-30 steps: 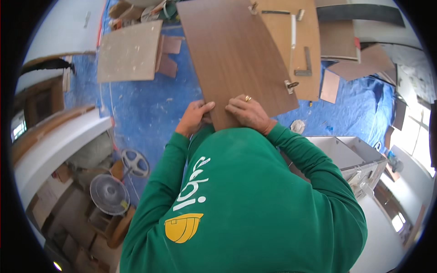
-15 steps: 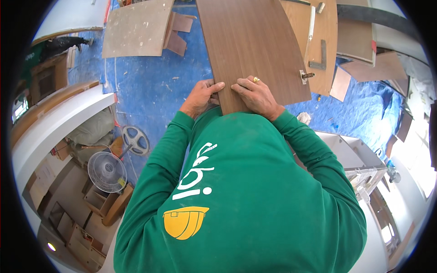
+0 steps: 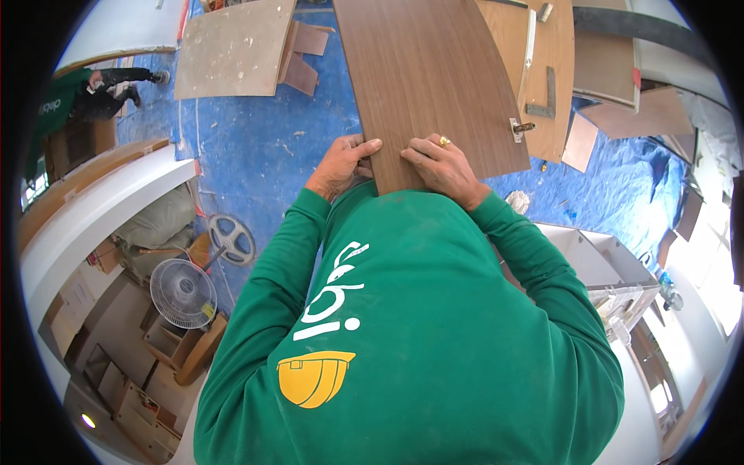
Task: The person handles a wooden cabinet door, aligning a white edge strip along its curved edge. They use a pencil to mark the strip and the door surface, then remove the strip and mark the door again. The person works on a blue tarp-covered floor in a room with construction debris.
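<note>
A brown wood-grain cabinet door (image 3: 438, 85) reaches away from my waist, its near end against my green top. Gripping its left edge near the close corner is my left hand (image 3: 339, 167), thumb on the upper face and fingers curled beneath. On the same face rests my right hand (image 3: 446, 167), with bent fingers pressed together and a gold ring on one. Whatever its fingertips may pinch is hidden. A metal hinge (image 3: 521, 130) sticks out from the door's right edge.
Blue sheeting (image 3: 256, 147) covers the floor. Beyond the door lie a dusty board (image 3: 232, 50) and a metal square (image 3: 549, 97). A fan (image 3: 183, 293) stands at left, a grey cabinet box (image 3: 593, 260) at right. Another person (image 3: 74, 105) is at far left.
My right hand has slid slightly to the right over the door. The left hand keeps its grip. At far left, the other person has come further into view.
</note>
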Demonstrator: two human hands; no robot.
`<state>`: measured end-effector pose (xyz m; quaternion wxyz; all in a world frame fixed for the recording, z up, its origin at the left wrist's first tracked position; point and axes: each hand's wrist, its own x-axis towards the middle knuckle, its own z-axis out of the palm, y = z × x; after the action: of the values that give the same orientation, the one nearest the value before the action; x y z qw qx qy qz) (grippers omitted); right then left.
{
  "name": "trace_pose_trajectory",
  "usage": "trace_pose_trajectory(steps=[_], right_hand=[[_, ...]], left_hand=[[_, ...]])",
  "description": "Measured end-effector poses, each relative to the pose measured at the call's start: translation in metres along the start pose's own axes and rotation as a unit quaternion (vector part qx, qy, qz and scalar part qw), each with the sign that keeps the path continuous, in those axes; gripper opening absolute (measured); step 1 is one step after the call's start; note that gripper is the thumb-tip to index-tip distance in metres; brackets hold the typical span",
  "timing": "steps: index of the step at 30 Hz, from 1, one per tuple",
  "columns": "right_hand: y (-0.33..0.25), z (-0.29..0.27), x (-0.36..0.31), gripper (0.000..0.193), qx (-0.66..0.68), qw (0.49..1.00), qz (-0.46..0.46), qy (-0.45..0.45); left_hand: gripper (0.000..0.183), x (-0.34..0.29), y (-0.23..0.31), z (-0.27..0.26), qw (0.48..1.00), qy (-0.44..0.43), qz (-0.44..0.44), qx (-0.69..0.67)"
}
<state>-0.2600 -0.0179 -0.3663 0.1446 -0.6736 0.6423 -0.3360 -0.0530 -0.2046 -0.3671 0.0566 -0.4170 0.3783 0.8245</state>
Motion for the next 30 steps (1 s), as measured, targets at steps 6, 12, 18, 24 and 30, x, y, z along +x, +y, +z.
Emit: trace_pose_trajectory(steps=[6,12,18,24,30], right_hand=[[-0.001,-0.001,0.002,0.032,-0.007,1.0,0.006,-0.004],[-0.002,-0.004,-0.002,0.032,-0.005,1.0,0.009,-0.022],[-0.006,-0.03,-0.023,0.04,0.032,0.999,0.023,-0.014],[-0.01,-0.023,-0.016,0.053,-0.062,0.994,0.0,-0.085],[-0.005,-0.011,0.015,0.057,-0.099,0.991,-0.006,-0.091]], left_hand=[[0.053,0.001,-0.001,0.001,1.0,-0.003,0.0,0.002],[0.054,0.002,-0.003,-0.003,1.0,0.0,0.004,0.006],[0.055,-0.001,0.003,-0.001,1.0,-0.007,-0.008,0.008],[0.055,0.001,-0.003,-0.005,1.0,-0.016,0.002,-0.01],[0.054,0.004,-0.004,-0.006,1.0,-0.012,-0.007,-0.005]])
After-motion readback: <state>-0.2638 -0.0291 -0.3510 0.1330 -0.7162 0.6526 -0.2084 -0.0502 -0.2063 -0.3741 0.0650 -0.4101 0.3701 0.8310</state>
